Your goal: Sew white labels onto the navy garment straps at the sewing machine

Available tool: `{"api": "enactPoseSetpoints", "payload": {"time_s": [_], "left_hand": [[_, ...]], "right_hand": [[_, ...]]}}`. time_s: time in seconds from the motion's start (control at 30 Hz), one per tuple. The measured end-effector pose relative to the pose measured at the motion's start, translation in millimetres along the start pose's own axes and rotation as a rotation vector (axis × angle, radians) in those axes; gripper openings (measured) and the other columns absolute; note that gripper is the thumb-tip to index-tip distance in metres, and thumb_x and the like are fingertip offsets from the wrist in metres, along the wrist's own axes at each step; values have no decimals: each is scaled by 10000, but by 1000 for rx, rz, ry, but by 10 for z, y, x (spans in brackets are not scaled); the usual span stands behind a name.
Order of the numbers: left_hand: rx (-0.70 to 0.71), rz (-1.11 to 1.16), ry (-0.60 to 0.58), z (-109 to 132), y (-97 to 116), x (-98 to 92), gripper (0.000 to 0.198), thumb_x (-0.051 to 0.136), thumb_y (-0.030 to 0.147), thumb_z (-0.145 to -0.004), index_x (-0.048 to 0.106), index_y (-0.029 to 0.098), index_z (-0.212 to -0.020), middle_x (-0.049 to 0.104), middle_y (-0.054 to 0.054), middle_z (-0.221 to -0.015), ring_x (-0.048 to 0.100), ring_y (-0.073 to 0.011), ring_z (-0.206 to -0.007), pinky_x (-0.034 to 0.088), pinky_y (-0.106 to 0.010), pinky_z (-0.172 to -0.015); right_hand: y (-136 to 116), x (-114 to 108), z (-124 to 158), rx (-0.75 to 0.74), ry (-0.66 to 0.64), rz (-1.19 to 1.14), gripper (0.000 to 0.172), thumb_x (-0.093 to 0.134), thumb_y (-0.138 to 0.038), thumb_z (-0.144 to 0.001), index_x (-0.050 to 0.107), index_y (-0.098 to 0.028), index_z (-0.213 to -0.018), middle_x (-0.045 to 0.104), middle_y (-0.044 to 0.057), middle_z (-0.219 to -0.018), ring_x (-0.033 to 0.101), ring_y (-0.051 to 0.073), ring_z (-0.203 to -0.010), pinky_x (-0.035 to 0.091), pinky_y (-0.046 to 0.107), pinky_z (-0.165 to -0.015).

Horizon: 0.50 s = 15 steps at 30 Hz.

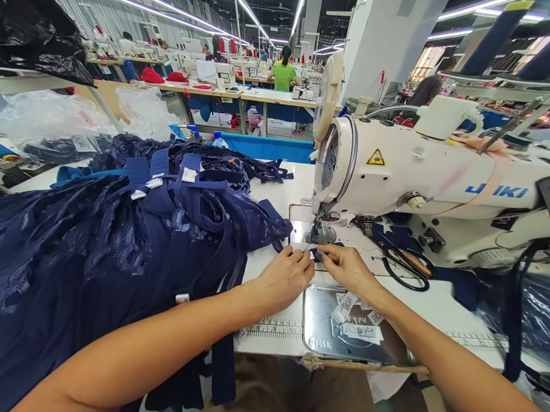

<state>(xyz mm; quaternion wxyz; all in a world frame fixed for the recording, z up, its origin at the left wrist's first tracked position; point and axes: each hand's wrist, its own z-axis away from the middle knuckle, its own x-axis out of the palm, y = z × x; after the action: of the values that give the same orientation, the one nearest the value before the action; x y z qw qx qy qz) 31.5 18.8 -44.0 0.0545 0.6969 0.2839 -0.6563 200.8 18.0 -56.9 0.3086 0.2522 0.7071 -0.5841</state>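
My left hand [290, 278] is closed, with its fingertips pinching the edge of a piece of navy fabric [319, 256] just in front of the sewing machine's needle area. From the other side my right hand [349, 269] pinches the same fabric between thumb and forefinger. A small white label [312, 254] shows between the fingertips; which hand grips it I cannot tell. The white sewing machine [386, 165] stands right behind the hands, its presser foot [316, 231] over the metal needle plate [301, 231]. Fingers cover most of the fabric.
A large heap of navy lace garments [139, 273] covers the left side. Black-handled scissors [406, 266] lie under the machine arm. Several printed labels [360, 331] rest on a metal cover plate [317, 335]. Ahead, a person in green [283, 74] sits among other machines.
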Motion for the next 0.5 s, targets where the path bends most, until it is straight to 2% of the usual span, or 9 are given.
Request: {"api": "enactPoseSetpoints", "payload": {"time_s": [0.13, 0.37, 0.5], "left_hand": [[3, 1, -8, -3, 2, -8, 305, 343, 79, -807, 495, 41, -1069, 522, -175, -1141, 519, -235, -933, 391, -364, -757], [2, -9, -13, -12, 4, -22, 298, 371, 85, -804, 487, 40, -1075, 527, -181, -1125, 523, -235, -938, 391, -359, -748], [13, -20, -19, -21, -2, -23, 291, 353, 71, -810, 501, 41, -1059, 541, -171, -1111, 533, -234, -931, 398, -354, -741]], "right_hand": [[-1, -25, 22, -15, -21, 20, 336, 404, -189, -723, 653, -104, -931, 394, -57, -420, 322, 80, -407, 292, 210, -433], [-9, -80, 49, -41, -54, 73, 350, 417, -163, -717, 642, -126, -982, 557, -10, -513, 440, 106, -466, 322, 214, -459], [16, -132, 9, 8, -116, -18, 335, 427, -148, -690, 666, -111, -921, 572, -7, -523, 437, 98, -449, 336, 212, -464]]}}
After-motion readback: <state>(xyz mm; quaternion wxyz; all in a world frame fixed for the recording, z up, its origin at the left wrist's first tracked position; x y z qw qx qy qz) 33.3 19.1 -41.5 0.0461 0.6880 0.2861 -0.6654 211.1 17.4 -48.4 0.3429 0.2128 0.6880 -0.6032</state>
